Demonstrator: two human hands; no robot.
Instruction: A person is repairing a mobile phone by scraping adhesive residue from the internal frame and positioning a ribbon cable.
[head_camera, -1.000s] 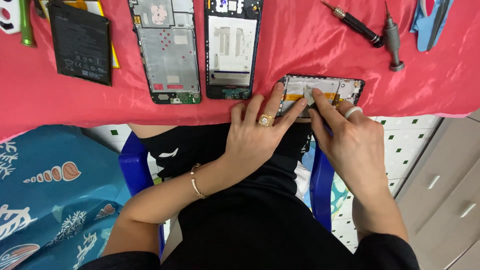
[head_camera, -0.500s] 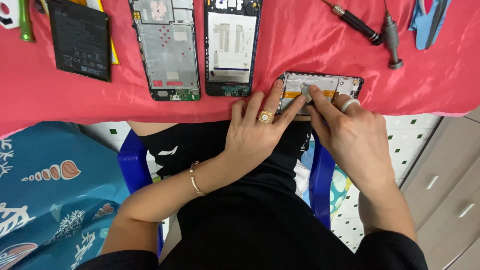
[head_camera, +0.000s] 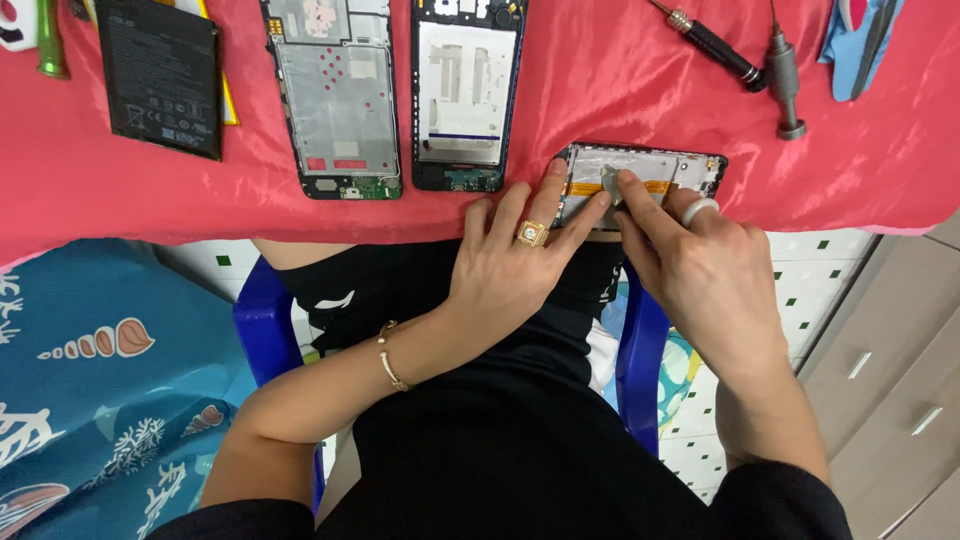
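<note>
Looking down, I see my left hand (head_camera: 510, 265) lying flat with fingers spread, fingertips pressing the left end of an opened phone frame (head_camera: 640, 180) at the near edge of the counter (head_camera: 620, 90), which is draped in red cloth. My right hand (head_camera: 700, 270) pinches a small grey tool (head_camera: 610, 183), perhaps a pick, against the frame's yellow strip. At eleven o'clock from the frame lie two more phone frames (head_camera: 335, 100) (head_camera: 465, 95), side by side. A black battery (head_camera: 160, 80) sits further at ten o'clock. Two screwdrivers (head_camera: 715, 45) (head_camera: 782, 75) rest at one o'clock.
</note>
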